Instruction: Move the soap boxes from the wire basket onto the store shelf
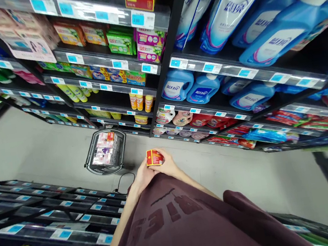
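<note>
A small red and yellow box (154, 157) is held in front of my body, over the aisle floor. My left hand (143, 174) grips it from the left and below, fingers closed round it. My right hand (167, 164) wraps its right side, fingers also closed on it. A black shopping basket (89, 154) stands on the floor just ahead and to the left, holding several pink and white packs and one red box. My maroon shirt hides my forearms below the wrists.
Shelves (130, 64) of soap boxes and bottles rise ahead. To the right, shelves (236, 72) carry blue detergent bottles and refill pouches. Another dark shelf unit (52, 222) runs along my left. The pale floor (32, 151) of the aisle stretches away to the left.
</note>
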### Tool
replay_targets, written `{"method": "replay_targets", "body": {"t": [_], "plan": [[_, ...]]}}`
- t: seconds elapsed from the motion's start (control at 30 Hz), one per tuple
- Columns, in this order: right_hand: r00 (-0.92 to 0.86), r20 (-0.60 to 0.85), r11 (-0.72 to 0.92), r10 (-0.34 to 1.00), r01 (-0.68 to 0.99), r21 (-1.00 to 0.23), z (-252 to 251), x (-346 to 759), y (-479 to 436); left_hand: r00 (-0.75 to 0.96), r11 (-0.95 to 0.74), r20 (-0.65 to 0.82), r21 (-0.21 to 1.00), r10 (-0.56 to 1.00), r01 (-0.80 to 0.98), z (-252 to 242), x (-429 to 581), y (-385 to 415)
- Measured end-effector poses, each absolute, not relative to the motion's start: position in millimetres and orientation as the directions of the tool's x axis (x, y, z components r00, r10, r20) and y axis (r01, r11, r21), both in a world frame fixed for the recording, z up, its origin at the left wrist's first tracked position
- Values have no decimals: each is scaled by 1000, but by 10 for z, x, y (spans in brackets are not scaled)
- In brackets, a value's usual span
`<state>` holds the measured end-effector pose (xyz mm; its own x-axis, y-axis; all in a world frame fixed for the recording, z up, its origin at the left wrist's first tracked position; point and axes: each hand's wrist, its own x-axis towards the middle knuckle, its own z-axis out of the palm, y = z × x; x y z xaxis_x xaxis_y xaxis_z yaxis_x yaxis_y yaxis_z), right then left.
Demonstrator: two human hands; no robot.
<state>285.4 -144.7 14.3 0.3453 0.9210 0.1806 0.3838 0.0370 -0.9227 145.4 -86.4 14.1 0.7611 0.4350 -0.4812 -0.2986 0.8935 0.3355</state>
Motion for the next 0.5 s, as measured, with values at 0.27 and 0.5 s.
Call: {"method": "replay_targets", "body": {"t": [0.27, 0.5], "plan": [[265, 194, 93, 945, 350, -932, 187, 2874, -1452, 743, 870, -455, 215, 491, -444, 178, 1379, -792], [255, 116, 36, 960, 297, -954, 243, 2858, -1451, 730, 839, -414, 293, 544, -459, 148, 1379, -784]]}}
